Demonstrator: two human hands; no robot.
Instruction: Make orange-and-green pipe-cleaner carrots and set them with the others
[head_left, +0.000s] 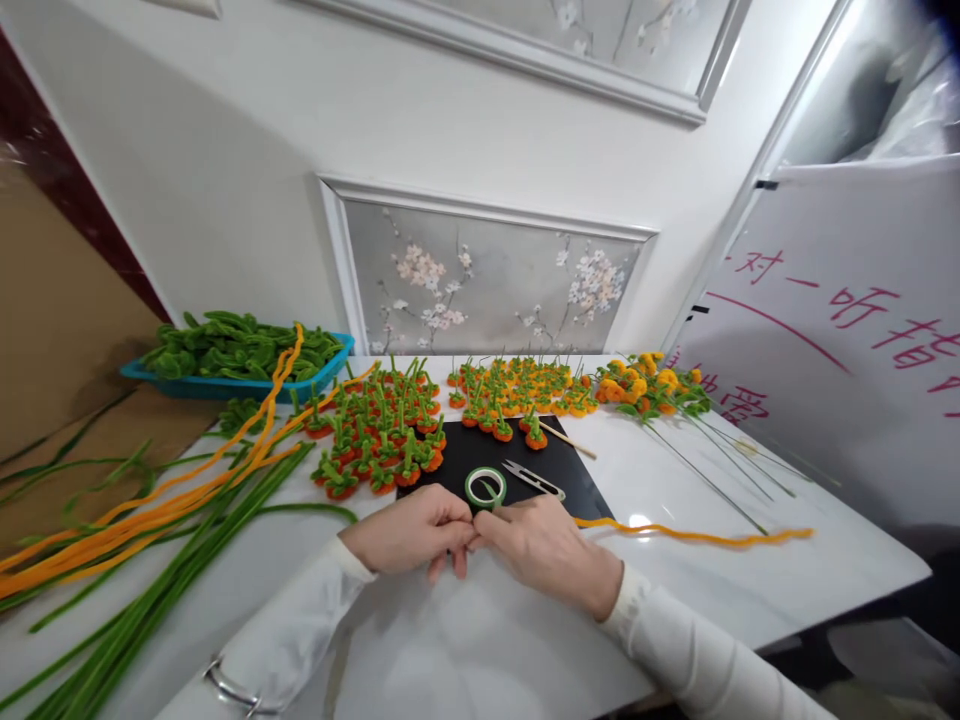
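My left hand (416, 530) and my right hand (536, 548) meet fingertip to fingertip over the table's front part, both closed in a pinch. From behind my right hand an orange pipe cleaner (690, 534) runs out to the right. What sits between the fingertips is hidden. Just beyond the hands, a roll of green tape (485, 488) and a pair of thread snips (534, 479) lie on a black mat (466, 445).
Rows of orange fuzzy flowers with green stems (379, 425) and yellow-orange ones (517, 385) stand behind. Finished-looking stems (652, 385) lie at right. Left are green pipe cleaners (180, 565), orange pipe cleaners (142, 515) and a blue tray (304, 388) of green pieces. A thin stick (568, 440) touches the mat.
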